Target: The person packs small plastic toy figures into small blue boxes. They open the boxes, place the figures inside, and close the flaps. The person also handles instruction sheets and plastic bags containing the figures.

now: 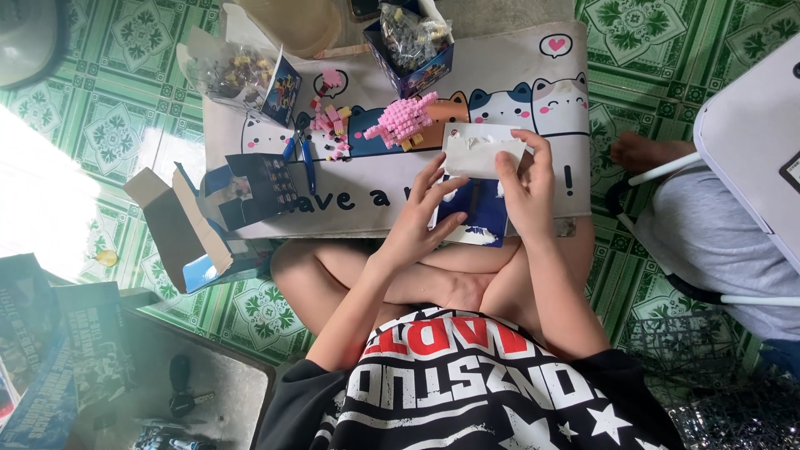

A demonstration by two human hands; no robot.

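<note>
White paper sheet (483,152): held up over the low table (392,212), pinched along its near right edge between thumb and fingers of the right hand (525,187), which is closed on it. Left hand (421,218): fingers spread and half open, the tips touching the sheet's near left corner; no firm hold visible. Blue box (473,218): lies flat just under both hands, partly hidden by them. Pink brick figure (404,119): stands just beyond the left fingertips, apart from the sheet. Loose pink bricks (332,125): further left of the figure. Blue pliers (307,154): beside those bricks, well left of the left fingers. Open blue box with bagged pieces (410,46): far beyond both hands. Opened cardboard carton (187,229): well left of the left hand, at the table's edge.
</note>
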